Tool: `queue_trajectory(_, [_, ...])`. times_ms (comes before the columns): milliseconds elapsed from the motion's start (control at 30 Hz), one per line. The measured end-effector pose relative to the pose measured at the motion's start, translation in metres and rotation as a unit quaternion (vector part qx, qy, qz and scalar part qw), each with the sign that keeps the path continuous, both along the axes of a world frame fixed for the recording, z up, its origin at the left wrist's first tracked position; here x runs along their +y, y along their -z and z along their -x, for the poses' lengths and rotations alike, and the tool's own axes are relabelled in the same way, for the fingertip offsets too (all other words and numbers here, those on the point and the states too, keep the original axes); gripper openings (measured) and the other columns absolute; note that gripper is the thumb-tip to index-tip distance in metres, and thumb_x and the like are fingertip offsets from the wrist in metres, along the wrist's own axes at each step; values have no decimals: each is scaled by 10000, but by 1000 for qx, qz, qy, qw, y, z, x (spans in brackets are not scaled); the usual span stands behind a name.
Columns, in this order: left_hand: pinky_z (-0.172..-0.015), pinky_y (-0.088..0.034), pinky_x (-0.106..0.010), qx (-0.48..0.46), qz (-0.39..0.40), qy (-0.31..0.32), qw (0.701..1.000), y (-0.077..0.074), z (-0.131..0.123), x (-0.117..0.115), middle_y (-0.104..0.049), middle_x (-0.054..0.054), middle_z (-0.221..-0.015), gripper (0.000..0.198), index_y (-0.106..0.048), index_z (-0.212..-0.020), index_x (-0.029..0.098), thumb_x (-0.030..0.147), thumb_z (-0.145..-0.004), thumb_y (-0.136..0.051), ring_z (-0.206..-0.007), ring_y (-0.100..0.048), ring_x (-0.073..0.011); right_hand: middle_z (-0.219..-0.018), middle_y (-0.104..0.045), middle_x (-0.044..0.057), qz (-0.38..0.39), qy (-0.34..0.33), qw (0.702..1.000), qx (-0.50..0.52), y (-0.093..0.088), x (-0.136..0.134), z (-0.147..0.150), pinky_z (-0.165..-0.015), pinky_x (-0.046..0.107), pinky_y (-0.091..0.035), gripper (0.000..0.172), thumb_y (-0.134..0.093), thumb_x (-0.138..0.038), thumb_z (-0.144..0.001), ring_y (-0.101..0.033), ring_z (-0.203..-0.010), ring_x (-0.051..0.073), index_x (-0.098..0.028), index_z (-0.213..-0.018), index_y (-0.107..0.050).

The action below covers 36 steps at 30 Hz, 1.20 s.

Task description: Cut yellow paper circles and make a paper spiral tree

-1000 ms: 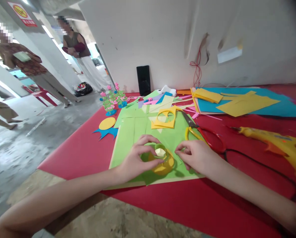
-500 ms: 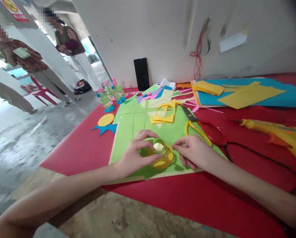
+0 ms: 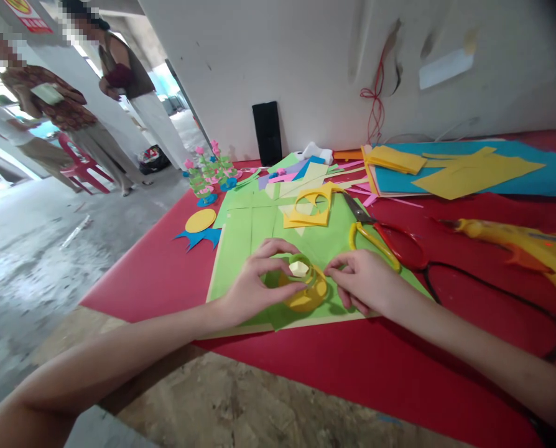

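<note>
A small paper craft lies low over the green sheet: a green paper coil with a cream folded-paper piece in its middle, above a yellow paper disc. Curved around the coil from the left are the thumb and fingers of my left hand. My right hand is closed in a pinch at the right side, where a thin yellowish paper strip runs from the coil to its fingertips. The exact grip between those fingertips is too small to make out clearly.
Yellow-and-red-handled scissors lie just beyond my right hand, a yellow glue gun farther right with its black cord. Cut-out yellow paper, finished paper flowers and a black phone stand toward the wall. People stand at left.
The view has shifted slightly. Both hands keep nearly the same place around the paper craft. At the left, a person in light clothing shows more in view.
</note>
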<state>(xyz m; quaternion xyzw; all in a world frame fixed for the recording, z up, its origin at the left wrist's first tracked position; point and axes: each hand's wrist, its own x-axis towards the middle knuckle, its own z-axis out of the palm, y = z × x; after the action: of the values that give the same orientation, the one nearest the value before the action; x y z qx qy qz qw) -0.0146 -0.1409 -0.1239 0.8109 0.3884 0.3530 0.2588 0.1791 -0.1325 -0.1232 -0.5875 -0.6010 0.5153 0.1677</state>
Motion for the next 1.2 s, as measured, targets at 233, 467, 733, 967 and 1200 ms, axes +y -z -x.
queue_trajectory(233, [-857,-438,-392,-7,4,-2,1000,1,0,0,-584,-97,-978,122,-599,-652,152,202,-697,-701,-965,-535,-220,-345,-500,-43,-21,1,1000,1,1,-2,-1,-241,170,-264,116,-453,-168,-783,-350,-224,79,-152,-742,-561])
queue_trajectory(467, [-873,-432,-395,-10,11,-4,1000,1,0,0,-582,-99,-985,109,-609,-660,153,199,-697,-701,-972,-534,-217,-407,-447,-67,-165,57,984,32,-7,-9,1,-342,173,-258,81,-504,-195,-786,-334,-356,64,-165,-773,-579])
queue_trajectory(733, [-878,-434,-380,-17,-3,1,1000,-1,-1,0,-579,-88,-989,92,-614,-676,159,191,-700,-697,-980,-541,-204,-492,-448,-69,-310,-49,941,128,-15,-21,-2,-426,198,-331,71,-553,-216,-774,-383,-434,78,-186,-826,-591])
queue_trajectory(967, [-864,-443,-376,-16,-20,10,1000,1,0,1,-586,-83,-985,89,-617,-678,167,201,-706,-694,-972,-541,-200,-494,-464,-60,-280,-37,954,106,-18,-21,5,-420,177,-340,69,-601,-203,-746,-394,-440,71,-183,-801,-639])
queue_trajectory(1200, [-885,-436,-384,-12,-18,10,1000,1,0,1,-582,-86,-994,94,-617,-679,167,213,-712,-691,-989,-538,-203,-497,-472,-57,-273,-31,955,116,-13,-18,8,-422,179,-344,77,-619,-205,-733,-386,-443,71,-186,-788,-669])
